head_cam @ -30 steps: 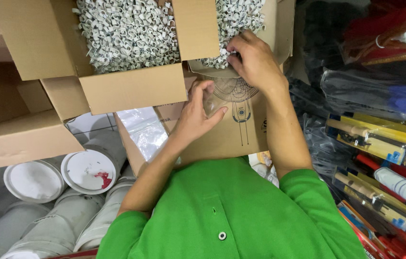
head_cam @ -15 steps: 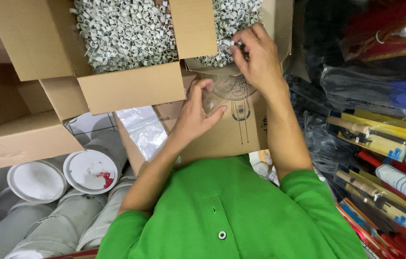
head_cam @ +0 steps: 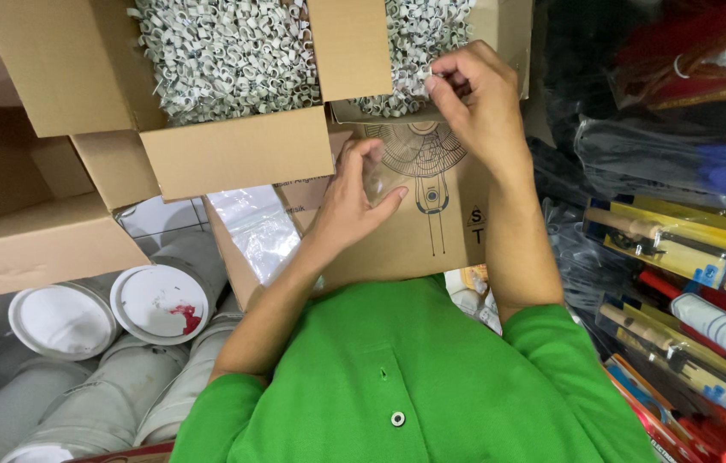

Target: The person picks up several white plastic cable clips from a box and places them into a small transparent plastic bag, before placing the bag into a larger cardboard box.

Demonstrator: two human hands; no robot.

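Observation:
My right hand [head_cam: 479, 99] reaches over the edge of an open cardboard box of small white plastic clips [head_cam: 414, 34] and pinches a few of them between thumb and fingertips. My left hand [head_cam: 354, 201] is lower, curled around a small clear plastic bag [head_cam: 378, 178] in front of a brown carton printed with a fan drawing [head_cam: 432, 223]. A bigger open box of the same white clips [head_cam: 217, 51] stands to the left. My green shirt fills the bottom of the view.
Round white lidded tubs [head_cam: 162, 300], one smeared with red, lie at the lower left. A clear plastic sheet [head_cam: 252, 227] sits beside the fan carton. Packaged tools in yellow and black cards [head_cam: 680, 240] and dark plastic bags crowd the right side. Cardboard flaps [head_cam: 37, 240] stick out on the left.
My right hand has risen slightly from the clip pile with clips pinched in its fingertips. My left hand has stayed in place with the bag.

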